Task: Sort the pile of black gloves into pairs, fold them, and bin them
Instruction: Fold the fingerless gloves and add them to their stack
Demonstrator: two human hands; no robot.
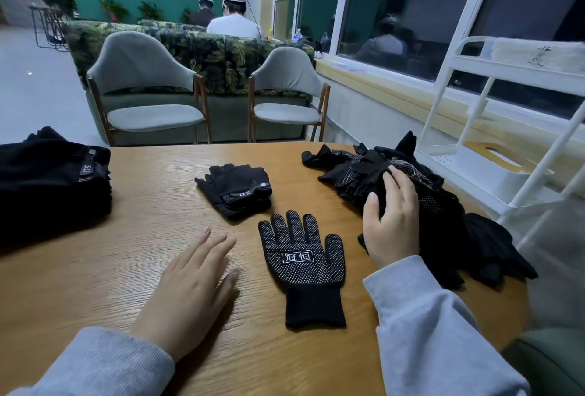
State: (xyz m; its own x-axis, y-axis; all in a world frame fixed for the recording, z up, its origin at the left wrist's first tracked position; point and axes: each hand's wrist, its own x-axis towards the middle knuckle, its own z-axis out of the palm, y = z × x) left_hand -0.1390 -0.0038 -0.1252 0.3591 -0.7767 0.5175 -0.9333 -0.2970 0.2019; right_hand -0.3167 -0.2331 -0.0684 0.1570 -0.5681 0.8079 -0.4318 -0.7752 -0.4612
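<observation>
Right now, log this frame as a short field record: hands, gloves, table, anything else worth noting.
left hand: open, fingers straight, flat on the wooden table, holding nothing
right hand: fingers curled into the unsorted glove pile at the table's right side
dotted glove: single, laid flat, dotted side up, fingers pointing away, between the two hands
fingerless pair: stacked at mid-table, apart from the dotted glove
black stack: at the table's left edge
white rack: beside the table, right
bin: cannot tell which item it is
</observation>
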